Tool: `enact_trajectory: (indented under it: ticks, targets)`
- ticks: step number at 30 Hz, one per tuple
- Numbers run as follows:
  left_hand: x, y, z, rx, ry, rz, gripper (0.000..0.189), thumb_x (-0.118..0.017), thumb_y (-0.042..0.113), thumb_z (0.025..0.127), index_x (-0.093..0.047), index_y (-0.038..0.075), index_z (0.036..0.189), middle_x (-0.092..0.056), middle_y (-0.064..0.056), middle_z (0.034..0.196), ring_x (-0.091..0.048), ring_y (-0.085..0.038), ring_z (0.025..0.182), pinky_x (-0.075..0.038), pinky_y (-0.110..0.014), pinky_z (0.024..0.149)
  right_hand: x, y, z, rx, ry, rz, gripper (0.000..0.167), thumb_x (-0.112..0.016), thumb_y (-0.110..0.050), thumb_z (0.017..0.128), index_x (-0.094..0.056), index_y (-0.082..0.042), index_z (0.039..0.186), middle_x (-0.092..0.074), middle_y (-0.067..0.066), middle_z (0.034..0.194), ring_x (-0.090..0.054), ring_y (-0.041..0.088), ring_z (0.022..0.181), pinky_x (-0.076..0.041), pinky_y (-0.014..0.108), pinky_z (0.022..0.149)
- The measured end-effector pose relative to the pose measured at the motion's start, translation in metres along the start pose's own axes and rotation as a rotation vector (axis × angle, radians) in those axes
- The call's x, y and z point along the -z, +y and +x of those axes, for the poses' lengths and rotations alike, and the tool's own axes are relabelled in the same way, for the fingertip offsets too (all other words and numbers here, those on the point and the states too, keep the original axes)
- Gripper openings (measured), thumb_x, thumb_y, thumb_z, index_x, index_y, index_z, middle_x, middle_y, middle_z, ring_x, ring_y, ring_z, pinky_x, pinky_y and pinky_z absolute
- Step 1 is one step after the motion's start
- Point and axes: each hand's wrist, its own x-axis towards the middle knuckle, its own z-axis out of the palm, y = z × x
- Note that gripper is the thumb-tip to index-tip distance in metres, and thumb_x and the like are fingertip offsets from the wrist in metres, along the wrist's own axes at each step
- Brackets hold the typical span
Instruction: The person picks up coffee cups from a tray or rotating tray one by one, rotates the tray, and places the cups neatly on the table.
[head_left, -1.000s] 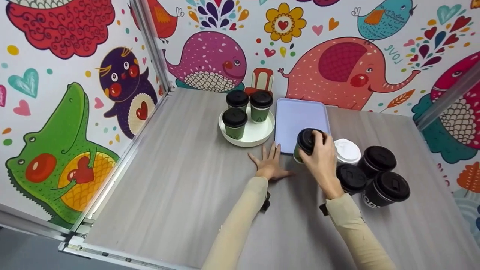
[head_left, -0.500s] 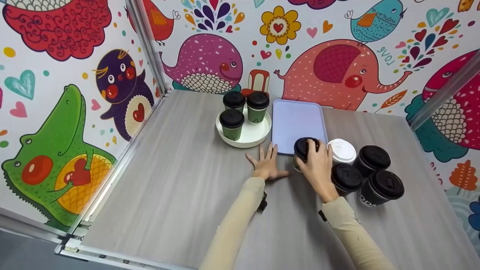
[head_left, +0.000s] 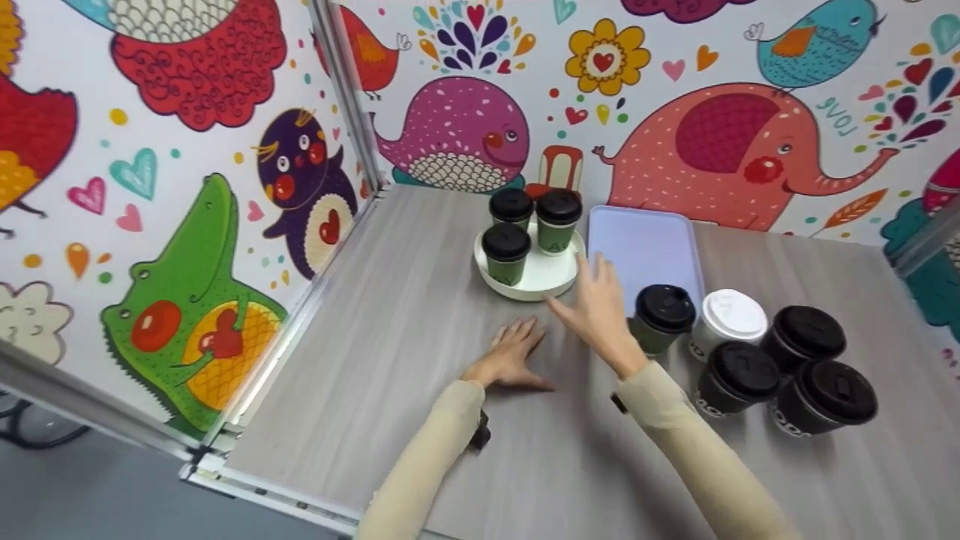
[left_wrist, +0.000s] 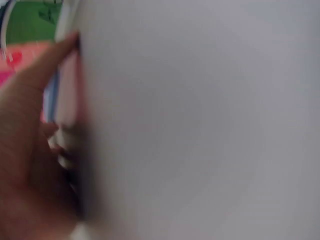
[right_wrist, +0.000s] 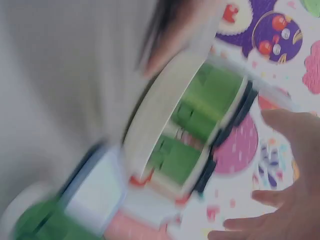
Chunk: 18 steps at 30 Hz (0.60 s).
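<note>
My right hand [head_left: 596,315] reaches out with spread fingers and holds nothing; in the head view its fingertips overlap the right rim of the white round plate [head_left: 529,291]. Three green paper cups with black lids stand on that plate, the front one [head_left: 506,255] nearest the hands. On the table, my left hand [head_left: 510,358] lies with fingers spread, just in front of the plate. Another green cup [head_left: 664,319] with a black lid stands at the near right corner of the lilac tray [head_left: 645,247]. In the right wrist view the plate's cups [right_wrist: 207,102] look blurred.
Right of the tray stand a white-lidded cup [head_left: 731,319] and three black cups with black lids, one [head_left: 825,397] at the near right. A metal frame edge [head_left: 270,495] borders the table at left. Cartoon-printed walls [head_left: 480,135] close off the back and left.
My right hand has let go of the green cup beside the tray and moved left toward the plate. My left hand has drawn back slightly. The head view has turned left.
</note>
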Motion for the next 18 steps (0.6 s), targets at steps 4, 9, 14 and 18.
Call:
enact_trajectory:
  ticks: [4,9,14,18]
  targets:
    - [-0.001,0.003,0.003,0.025,-0.012,0.025,0.109,-0.082,0.058,0.08,-0.025,0.024,0.166,-0.01,-0.007,0.177,-0.004,-0.031,0.165,-0.004,-0.049,0.135,-0.031,-0.02,0.043,0.005,-0.059,0.045,0.094,-0.08,-0.049,0.084,-0.041,0.004,0.152,-0.041,0.039,0.153,-0.046,0.057,0.136,-0.045,0.066,0.109]
    - [-0.008,0.015,0.007,0.033,-0.032,-0.051,0.106,-0.085,0.054,0.078,-0.03,0.029,0.164,-0.013,-0.004,0.177,-0.006,-0.027,0.166,-0.007,-0.048,0.135,-0.062,-0.025,0.069,-0.027,-0.094,-0.008,0.092,-0.079,-0.048,0.087,-0.039,0.001,0.153,-0.045,0.036,0.151,-0.051,0.055,0.132,-0.05,0.065,0.103]
    - [-0.004,0.007,0.0,0.052,-0.022,-0.085,0.097,-0.086,0.046,0.08,-0.036,0.028,0.162,-0.014,-0.002,0.177,-0.007,-0.026,0.165,-0.009,-0.047,0.135,-0.075,-0.034,0.071,0.033,0.01,0.069,0.074,-0.079,-0.031,0.09,-0.046,0.006,0.143,-0.052,0.035,0.142,-0.056,0.054,0.125,-0.05,0.063,0.104]
    - [0.013,-0.013,-0.012,0.09,0.014,-0.026,0.099,-0.086,0.047,0.08,-0.036,0.028,0.162,-0.017,-0.002,0.176,-0.011,-0.027,0.165,-0.011,-0.048,0.134,-0.056,-0.053,0.055,0.124,0.197,0.225,0.066,-0.084,-0.025,0.085,-0.054,0.005,0.136,-0.056,0.033,0.139,-0.057,0.053,0.125,-0.048,0.062,0.108]
